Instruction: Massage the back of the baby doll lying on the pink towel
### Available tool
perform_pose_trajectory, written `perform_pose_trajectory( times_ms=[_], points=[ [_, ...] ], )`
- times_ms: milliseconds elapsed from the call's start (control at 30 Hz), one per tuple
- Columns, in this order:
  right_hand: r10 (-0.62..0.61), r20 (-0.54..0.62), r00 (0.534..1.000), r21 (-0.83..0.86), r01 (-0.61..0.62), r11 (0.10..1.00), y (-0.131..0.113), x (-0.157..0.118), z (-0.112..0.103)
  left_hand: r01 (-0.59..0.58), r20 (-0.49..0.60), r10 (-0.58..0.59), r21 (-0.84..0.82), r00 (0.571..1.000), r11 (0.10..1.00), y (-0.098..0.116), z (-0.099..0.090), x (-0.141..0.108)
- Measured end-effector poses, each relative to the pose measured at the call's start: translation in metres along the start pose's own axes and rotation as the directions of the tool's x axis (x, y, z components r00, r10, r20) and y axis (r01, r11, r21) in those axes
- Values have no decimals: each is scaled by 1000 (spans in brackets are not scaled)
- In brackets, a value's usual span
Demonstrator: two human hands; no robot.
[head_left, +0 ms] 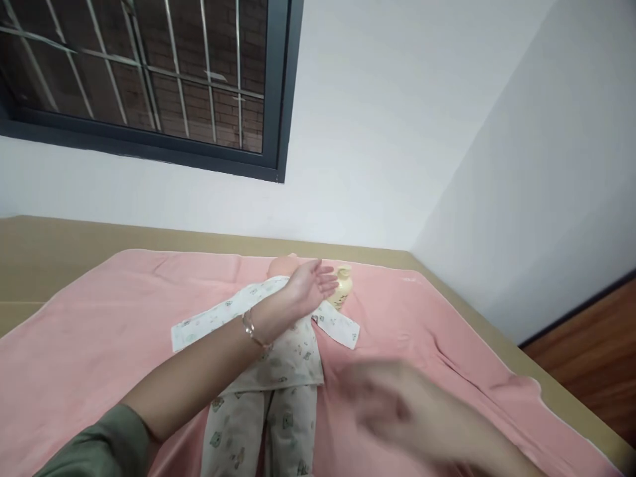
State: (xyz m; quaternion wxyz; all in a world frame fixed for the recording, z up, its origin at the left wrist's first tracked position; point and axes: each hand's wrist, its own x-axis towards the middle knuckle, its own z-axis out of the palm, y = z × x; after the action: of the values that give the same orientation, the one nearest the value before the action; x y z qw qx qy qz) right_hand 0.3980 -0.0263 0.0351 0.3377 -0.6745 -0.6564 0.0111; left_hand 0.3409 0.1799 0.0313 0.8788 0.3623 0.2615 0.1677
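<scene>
Barred window in dark frame, pale walls, brown panel

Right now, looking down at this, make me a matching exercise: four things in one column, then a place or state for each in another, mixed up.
1. Pale yellow bottle
2. Bare right hand
3. Dark-framed barred window
4. White patterned long-sleeved top

A. Blurred, lower right
B. Set in the white wall
C. Crossed by the left forearm
D. At the left hand's fingertips

1-D, 2-A, 3-B, 4-C

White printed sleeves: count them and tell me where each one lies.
2. One sleeve stretches left over the pink blanket; the other sleeve angles right, just nearer the camera than the yellow bottle.
</scene>
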Motion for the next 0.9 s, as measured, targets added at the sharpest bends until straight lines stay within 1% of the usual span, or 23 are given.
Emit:
perform_pose_trajectory(
  times_ms=[33, 67, 100, 133, 167, 200, 267, 300, 333, 433, 567, 633, 700, 800, 867, 900],
  points=[
    [41, -36, 999, -28, -42, 999, 12, 9, 1, -1, -20, 0, -50, 1000, 999, 4, 5, 12],
    [103, -94, 990, -69, -109, 992, 25, 22, 2, 5, -24, -7, -95, 1000, 996, 8, 9, 23],
    [180, -147, 973, -116, -197, 973, 37, 37, 5, 18, -18, -20, -135, 1000, 991, 10, 12, 33],
    [258, -176, 950, -166, -286, 944, 48, 54, 9, 30, -7, -32, -171, 999, 985, 11, 13, 41],
    [340, -203, 918, -221, -381, 898, 58, 71, 13, 41, 5, -41, -204, 999, 978, 12, 13, 47],
    [397, -107, 912, -276, -411, 869, 65, 85, 18, 49, 15, -47, -232, 999, 971, 12, 13, 51],
    [433, 13, 901, -364, -399, 842, 72, 105, 27, 50, 23, -45, -282, 999, 958, 13, 11, 55],
    [448, 55, 893, -404, -390, 828, 72, 110, 32, 53, 26, -48, -303, 999, 952, 13, 11, 56],
    [463, 72, 883, -441, -388, 809, 71, 113, 36, 61, 30, -54, -323, 998, 944, 14, 10, 56],
    [502, 52, 863, -536, -400, 744, 69, 115, 45, 97, 57, -81, -379, 995, 920, 16, 9, 55],
    [502, 25, 864, -592, -392, 704, 70, 117, 51, 134, 74, -114, -419, 991, 898, 17, 8, 55],
    [519, 23, 855, -621, -394, 677, 70, 118, 55, 138, 58, -125, -409, 990, 902, 17, 6, 51],
    [549, 1, 836, -672, -406, 619, 67, 119, 63, 123, 7, -129, -371, 992, 921, 18, 1, 39],
    [607, -49, 793, -742, -435, 510, 57, 117, 78, 75, -76, -100, -278, 992, 958, 23, -9, 8],
    [648, -62, 759, -752, -463, 470, 46, 117, 86, 24, -95, -46, -220, 994, 975, 28, -17, -17],
    [668, -64, 741, -741, -484, 466, 39, 117, 87, -3, -106, -18, -195, 994, 981, 29, -22, -28]
  ],
)
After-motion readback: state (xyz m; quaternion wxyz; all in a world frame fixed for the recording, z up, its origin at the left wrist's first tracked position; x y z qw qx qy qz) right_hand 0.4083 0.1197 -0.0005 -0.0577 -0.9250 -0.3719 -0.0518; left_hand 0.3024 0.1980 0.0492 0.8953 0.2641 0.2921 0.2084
